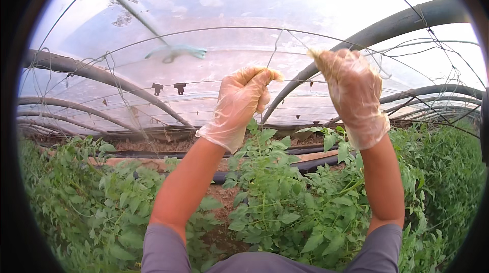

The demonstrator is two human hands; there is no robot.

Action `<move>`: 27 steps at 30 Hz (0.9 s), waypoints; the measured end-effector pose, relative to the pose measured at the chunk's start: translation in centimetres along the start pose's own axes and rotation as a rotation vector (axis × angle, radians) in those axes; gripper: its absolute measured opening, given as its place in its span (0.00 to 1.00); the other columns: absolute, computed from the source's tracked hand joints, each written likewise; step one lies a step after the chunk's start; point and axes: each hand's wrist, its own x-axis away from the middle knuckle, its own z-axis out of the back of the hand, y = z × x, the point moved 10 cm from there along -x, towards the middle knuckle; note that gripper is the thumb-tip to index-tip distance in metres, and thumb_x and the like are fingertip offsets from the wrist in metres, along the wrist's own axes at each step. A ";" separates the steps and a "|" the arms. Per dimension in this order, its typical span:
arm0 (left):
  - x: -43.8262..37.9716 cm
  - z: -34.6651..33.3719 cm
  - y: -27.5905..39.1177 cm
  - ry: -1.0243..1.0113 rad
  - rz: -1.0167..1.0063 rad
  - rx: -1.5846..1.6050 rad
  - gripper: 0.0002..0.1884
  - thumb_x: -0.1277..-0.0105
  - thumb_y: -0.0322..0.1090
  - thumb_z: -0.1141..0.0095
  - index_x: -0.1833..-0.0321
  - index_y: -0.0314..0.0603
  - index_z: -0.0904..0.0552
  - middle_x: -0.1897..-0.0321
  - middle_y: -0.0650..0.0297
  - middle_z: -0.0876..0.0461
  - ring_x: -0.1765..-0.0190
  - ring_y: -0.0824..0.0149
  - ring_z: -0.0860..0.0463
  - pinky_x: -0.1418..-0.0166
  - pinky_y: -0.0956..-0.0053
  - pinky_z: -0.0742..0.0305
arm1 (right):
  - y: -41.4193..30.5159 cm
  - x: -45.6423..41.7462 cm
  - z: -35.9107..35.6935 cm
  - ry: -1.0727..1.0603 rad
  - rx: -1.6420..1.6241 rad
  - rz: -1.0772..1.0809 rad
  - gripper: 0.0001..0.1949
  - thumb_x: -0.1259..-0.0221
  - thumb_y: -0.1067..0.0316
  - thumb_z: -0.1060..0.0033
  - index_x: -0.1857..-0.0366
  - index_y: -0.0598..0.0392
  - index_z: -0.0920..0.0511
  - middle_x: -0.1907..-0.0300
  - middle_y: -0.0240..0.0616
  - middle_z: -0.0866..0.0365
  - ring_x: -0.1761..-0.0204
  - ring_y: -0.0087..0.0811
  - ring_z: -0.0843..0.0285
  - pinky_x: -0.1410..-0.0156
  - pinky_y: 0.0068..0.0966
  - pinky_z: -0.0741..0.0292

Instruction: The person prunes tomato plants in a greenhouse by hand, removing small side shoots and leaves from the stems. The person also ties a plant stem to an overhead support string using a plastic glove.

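Note:
Both hands are raised in thin clear plastic gloves, above a tomato plant (263, 173). A pale string (276, 47) loops over an overhead wire (229, 27), and its two sides spread downward from there. My left hand (246, 99) pinches one side between thumb and forefinger. The other side runs taut to the fingertips of my right hand (349, 89), which is closed on it a little higher up. Below my left hand I cannot make out where the string goes.
Curved greenhouse tubes (401, 20) hold up translucent plastic film (229, 9). Loose strings (114, 70) dangle from the wire at left. Two black clips (179, 88) sit on a lower wire. Dense foliage (447, 181) flanks me, with black pipe (317, 164) along the soil behind the plants.

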 end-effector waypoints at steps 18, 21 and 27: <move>0.2 -0.9 3.0 -0.156 -0.117 -0.200 0.10 0.25 0.36 0.35 0.50 0.38 0.09 0.73 0.67 0.13 0.75 0.83 0.27 0.74 0.86 0.34 | -9.5 13.4 -7.5 -1.125 -1.742 -0.745 0.35 0.20 0.33 0.59 0.36 0.57 0.18 0.56 0.39 0.11 0.57 0.27 0.16 0.52 0.22 0.19; 1.7 -0.9 3.3 -0.213 -0.029 -0.249 0.11 0.25 0.37 0.34 0.51 0.35 0.09 0.72 0.67 0.13 0.74 0.82 0.24 0.72 0.86 0.30 | -7.4 15.2 -8.9 -1.132 -1.559 -0.966 0.29 0.19 0.39 0.53 0.37 0.54 0.18 0.57 0.40 0.12 0.58 0.27 0.16 0.56 0.25 0.18; 4.1 -3.9 1.6 -0.350 0.030 -0.170 0.09 0.28 0.31 0.33 0.49 0.40 0.09 0.68 0.63 0.11 0.71 0.80 0.18 0.70 0.86 0.22 | -0.4 5.2 -7.1 -0.545 -1.337 -0.836 0.29 0.29 0.38 0.38 0.43 0.57 0.15 0.61 0.33 0.10 0.71 0.14 0.22 0.67 0.12 0.30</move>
